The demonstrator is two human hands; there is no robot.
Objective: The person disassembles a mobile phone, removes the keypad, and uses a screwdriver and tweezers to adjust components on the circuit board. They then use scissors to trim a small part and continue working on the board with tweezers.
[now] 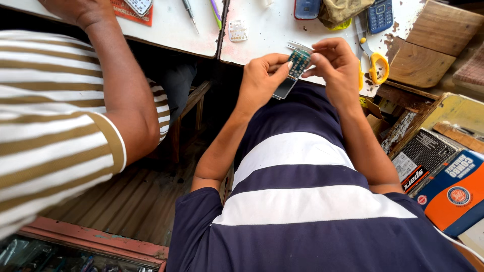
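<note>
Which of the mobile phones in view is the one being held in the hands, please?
The opened phone with its green keypad board exposed, pinched between left hand and right hand. The blue keypad phone and the other blue phone lie untouched on the white table.

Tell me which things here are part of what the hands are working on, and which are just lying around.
In hand:
left hand
right hand
phone circuit board, held between both
metal tweezers, in the right hand

Lying about:
yellow-handled scissors
blue keypad phone
keypad mat
screwdriver
orange box

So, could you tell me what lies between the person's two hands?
In the head view, a small phone circuit board sits between the left hand and right hand, pinched by both.
</note>
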